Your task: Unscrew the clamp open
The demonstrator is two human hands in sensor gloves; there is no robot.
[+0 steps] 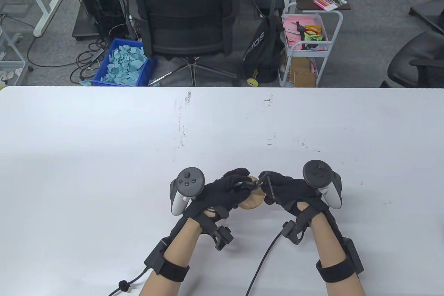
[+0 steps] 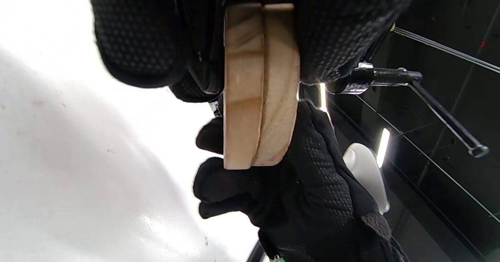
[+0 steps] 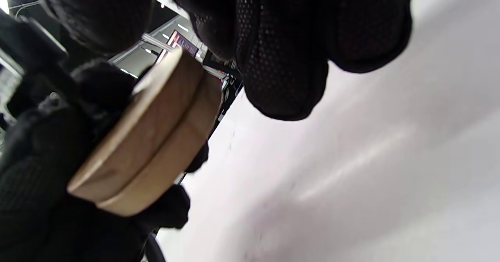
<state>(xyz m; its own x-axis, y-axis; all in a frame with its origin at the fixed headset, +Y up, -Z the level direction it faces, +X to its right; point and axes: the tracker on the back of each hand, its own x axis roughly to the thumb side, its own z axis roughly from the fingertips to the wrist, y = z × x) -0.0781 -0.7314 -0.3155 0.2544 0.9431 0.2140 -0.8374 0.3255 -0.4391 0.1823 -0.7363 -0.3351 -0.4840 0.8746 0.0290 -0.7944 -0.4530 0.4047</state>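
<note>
Left hand [image 1: 222,193] fingers [image 2: 136,31] wrapped round clamp [image 1: 250,185] and its two stacked wooden discs [image 2: 259,86], steadying them above bench [image 1: 104,157]. Right hand [image 1: 291,193] fingers pinched on sliding handle bar [image 2: 445,115], presumably for turning the screw. At twelve o'clock beyond bench: office chair [image 1: 187,15], blue bin [image 1: 125,63], trolley [image 1: 305,49]; nothing obstructing.

The only readable lettering is white print on the black bag [image 1: 260,49] on the floor beyond the table's far edge, well ahead of both hands and slightly nearer the right one; it runs sideways and appears to spell "adidas", though the first letters are partly hidden
</note>
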